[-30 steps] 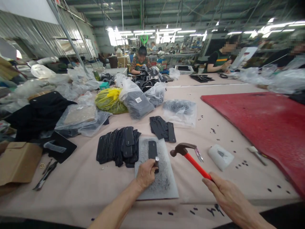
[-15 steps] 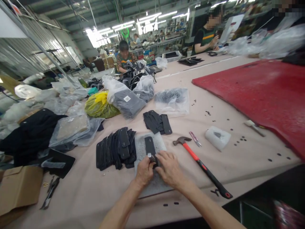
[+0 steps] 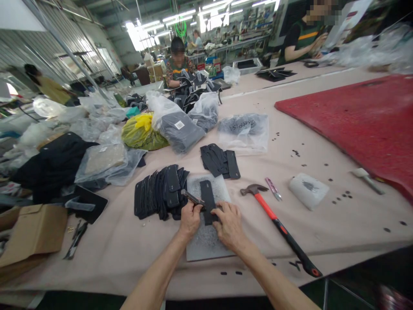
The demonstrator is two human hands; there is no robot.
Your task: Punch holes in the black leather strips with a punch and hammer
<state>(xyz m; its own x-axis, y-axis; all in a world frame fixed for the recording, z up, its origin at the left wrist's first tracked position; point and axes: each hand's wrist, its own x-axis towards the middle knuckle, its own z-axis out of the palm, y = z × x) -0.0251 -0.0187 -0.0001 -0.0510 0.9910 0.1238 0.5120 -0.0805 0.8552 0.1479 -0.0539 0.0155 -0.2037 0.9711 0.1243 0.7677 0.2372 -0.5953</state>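
Note:
In my left hand [image 3: 190, 219], closed fingers grip a slim metal punch [image 3: 192, 197] tilted to the left. A black fabric strip [image 3: 207, 196] with a small slot near its far end lies on a pale, scuffed board [image 3: 209, 243]. My right hand [image 3: 228, 221] has its fingers curled on the strip's right edge and thumb near the lower end, holding it. Left of the board stands a row of similar black pieces [image 3: 158, 193]. More black pieces [image 3: 217, 161] lie in a loose pile behind it.
To the right lie a claw hammer [image 3: 274, 219], thread snips [image 3: 273, 189], a whitish block [image 3: 309, 190] and a mallet [image 3: 368, 180] beside a red sheet [image 3: 348, 125]. Small black bits dot the cloth. Bagged goods [image 3: 182, 129] and a cardboard box [image 3: 38, 228] are at left. Co-workers sit beyond.
The punch, upright over the strip's near end before, is now tilted and lifted left with my left hand. My right hand has moved slightly apart from it, uncovering more strip. The view has shifted.

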